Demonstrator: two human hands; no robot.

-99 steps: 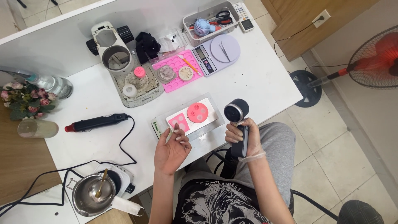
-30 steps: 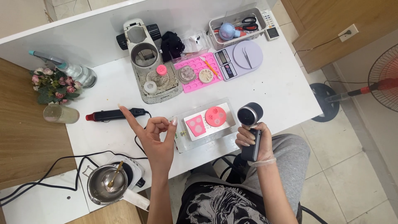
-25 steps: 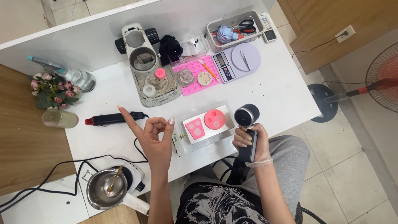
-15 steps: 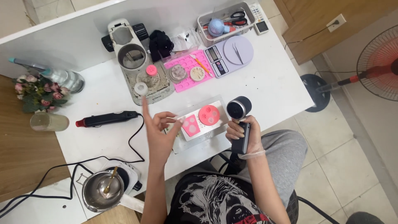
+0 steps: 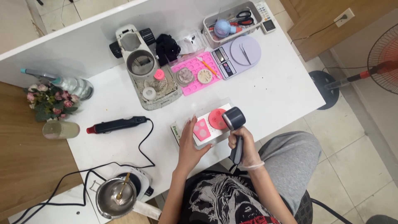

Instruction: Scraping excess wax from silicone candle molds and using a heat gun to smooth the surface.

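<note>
Where the white table (image 5: pixel 269 95) meets tiled floor, the left hand (image 5: pixel 188 143) lies open and flat beside the pink moulds (image 5: pixel 209 123), while the gloved right hand (image 5: pixel 244 145) grips a heat gun (image 5: pixel 235 124) over them.

We look down on a table (image 5: pixel 273 95) with a flat board (image 5: pixel 209 124) at its near edge — two small moulds (image 5: pixel 209 123) lie on it, side by side. Our left hand (image 5: pixel 188 143) rests flat on the board's left end; our right hand (image 5: pixel 242 143) holds a handheld blower (image 5: pixel 235 124) just right of the moulds, its head over the board's right end. Left of the board lies a heat gun (image 5: pixel 116 124), its cord running toward a pot (image 5: pixel 114 198) at the near left corner. Behind the board sit a silicone tray (image 5: pixel 197 74) and, right of it, a scale (image 5: pixel 238 56) — a basket (image 5: pixel 234 18) behind those. Flowers (image 5: pixel 49 101) stand at far left.
</note>
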